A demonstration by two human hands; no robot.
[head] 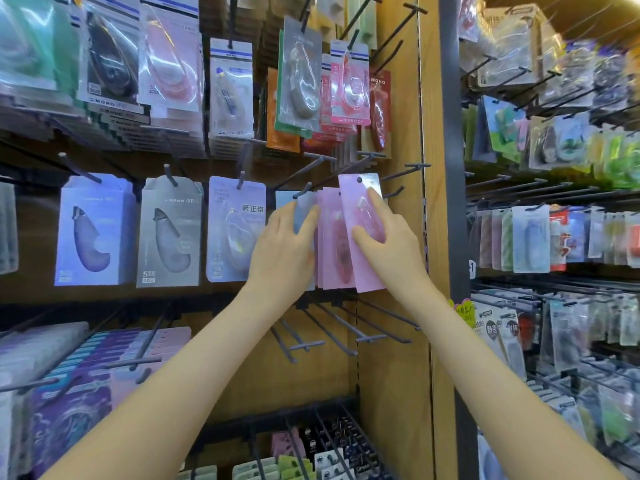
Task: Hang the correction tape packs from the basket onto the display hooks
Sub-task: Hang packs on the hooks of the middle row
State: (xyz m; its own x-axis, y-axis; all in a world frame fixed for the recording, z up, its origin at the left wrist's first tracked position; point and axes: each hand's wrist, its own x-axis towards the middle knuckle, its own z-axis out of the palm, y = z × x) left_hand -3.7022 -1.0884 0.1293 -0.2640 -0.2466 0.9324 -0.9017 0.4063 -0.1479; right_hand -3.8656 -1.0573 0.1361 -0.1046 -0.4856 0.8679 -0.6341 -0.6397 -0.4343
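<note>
Currently at the hanging step: one pack in hand, not yet on a hook.

- Right hand (384,237) grips a flat pink card-backed correction tape pack (351,202), thumb on the clear blister, forefinger up along the front.
- The pack is held up in front of the wooden display panel (398,98), overlapping the right edge of a row of matching pink packs (329,244) already hanging.
- Left hand (280,247) lies on that row and the pale blue pack (285,199) beside it, fingers fairly straight, steadying and gripping nothing.
- Orientation: long axis near upright, top leaning a little left. The punched hang hole (359,180) is at the upper end and the printed face is towards the wearer.
- A grey wire hook tip (302,192) shows left of the pink row (whether it carries that row cannot be told).

Judgement: the next move calls for lining the small hole up with a hook tip, then sliding the pack back along the wire. The tilt probably needs squaring first, and the left hand may have to hold the hanging packs back.
</note>
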